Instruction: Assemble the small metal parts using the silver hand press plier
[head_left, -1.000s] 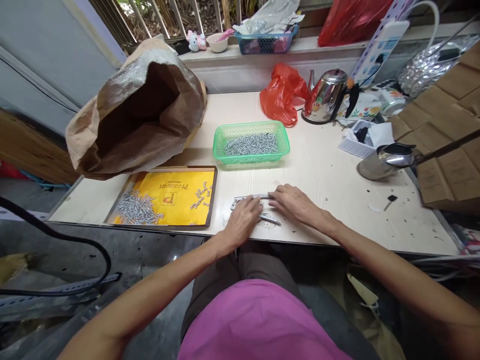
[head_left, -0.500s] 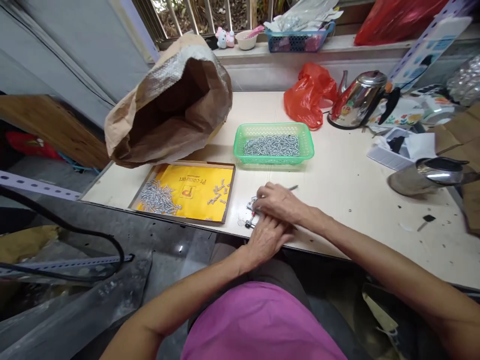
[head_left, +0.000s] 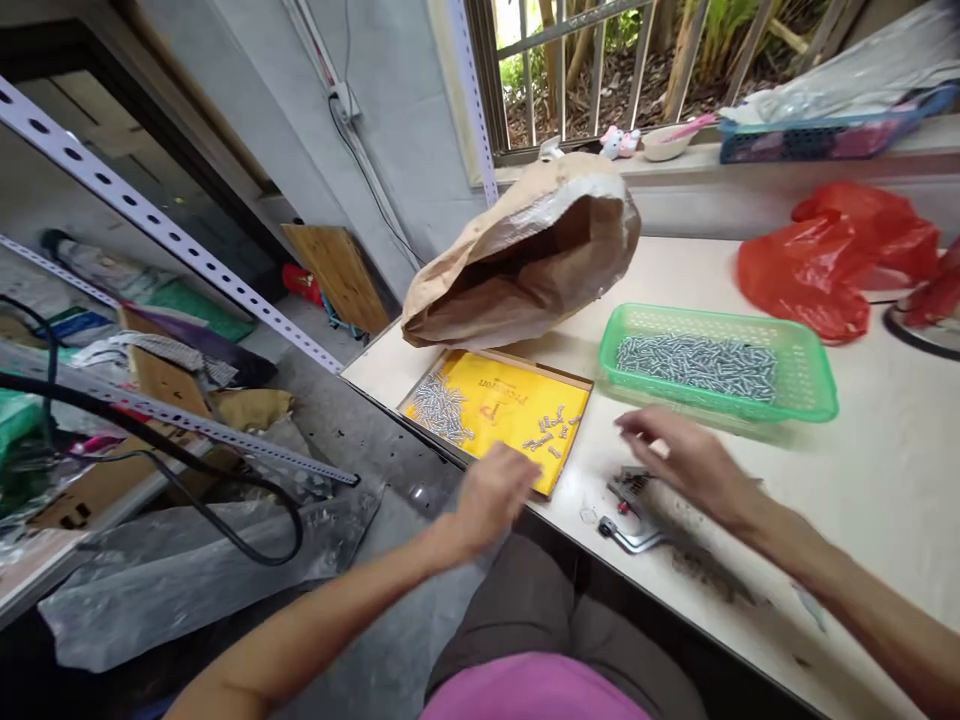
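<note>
My left hand point(head_left: 495, 500), blurred by motion, hovers over the front edge of a shallow tray point(head_left: 587, 400) with a yellow bottom. Small metal pieces point(head_left: 441, 408) lie heaped at the tray's left, and a few joined-looking metal pieces point(head_left: 551, 432) are scattered at its right. Whether the left fingers hold anything is hidden by the blur. My right hand point(head_left: 686, 460) is raised above a small metal toggle clamp point(head_left: 630, 535) on the table, thumb and fingers apart, nothing visible in them. Behind it stands a green plastic basket point(head_left: 814, 385) of metal pins point(head_left: 697, 367).
An open brown paper sack point(head_left: 517, 270) lies behind the tray. A red plastic bag point(head_left: 840, 260) sits beyond the basket. The table's front edge point(head_left: 585, 540) runs close to my lap. A perforated metal bar point(head_left: 172, 230) slants at left.
My hands were together on the clamp; they have come apart. The left moved to the tray, the right lifted off the clamp. My view has swung left.
</note>
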